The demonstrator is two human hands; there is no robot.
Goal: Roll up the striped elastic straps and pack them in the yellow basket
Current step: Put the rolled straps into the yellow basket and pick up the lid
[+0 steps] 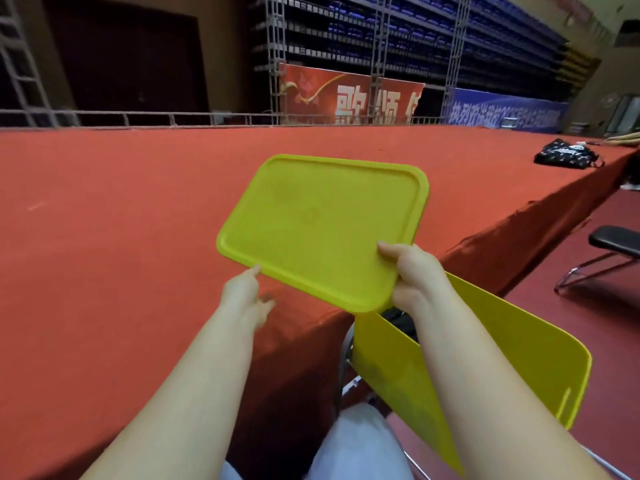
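Head view: right hand (414, 278) pinches a flat yellow lid (322, 230) above the yellow basket (519, 358); left hand (244, 296) spread.

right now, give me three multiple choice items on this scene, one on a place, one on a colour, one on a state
1. Where is the black bag?
A. far right on the red platform
B. inside the yellow basket
C. on the person's lap

2. What colour is the lid?
A. blue
B. yellow-green
C. white

3. How is the lid held?
A. lying flat on the platform
B. gripped by the right hand, the left hand touching its edge
C. closed on the yellow basket

Answers: 1 A, the bag lies near the platform's far right edge; 2 B, it matches the basket; 3 B, the right thumb sits on top, and the lid is tilted off the surface.
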